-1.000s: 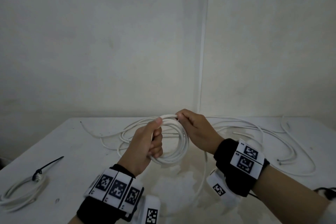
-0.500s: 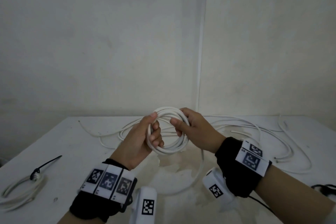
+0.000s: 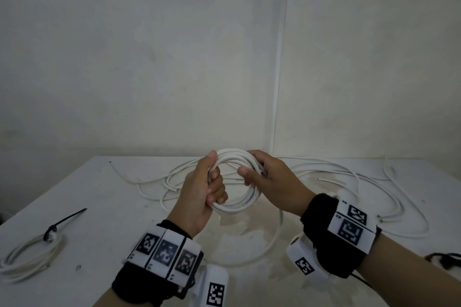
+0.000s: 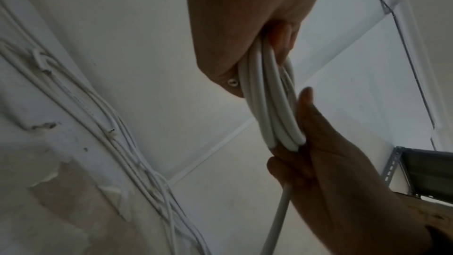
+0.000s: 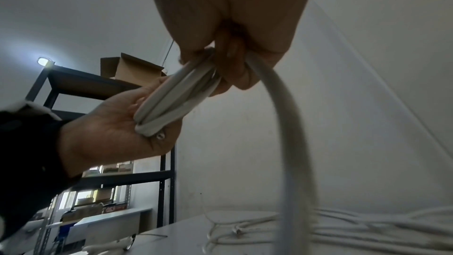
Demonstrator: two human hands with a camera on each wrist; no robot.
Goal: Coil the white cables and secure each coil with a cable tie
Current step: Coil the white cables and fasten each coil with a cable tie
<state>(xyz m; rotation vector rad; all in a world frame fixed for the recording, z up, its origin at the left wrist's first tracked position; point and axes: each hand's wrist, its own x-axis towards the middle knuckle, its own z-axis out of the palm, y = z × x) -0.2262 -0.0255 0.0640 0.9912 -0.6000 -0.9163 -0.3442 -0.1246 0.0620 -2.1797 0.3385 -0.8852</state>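
A tied coil [image 3: 27, 254] lies at eight o'clock on the bench [image 3: 104, 219]. The left hand [image 3: 199, 197] clamps the white coil [image 3: 239, 203] mid-air to keep its loops together; the right hand [image 3: 269, 182], fingers curled around it, feeds on the trailing cable [image 3: 274, 237].

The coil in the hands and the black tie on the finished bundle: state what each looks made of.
Coil: smooth white plastic-looking sheath, faintly glossy; its cut end shows a core, probably metal. Black tie: thin stiff strip, likely plastic; too small to confirm.
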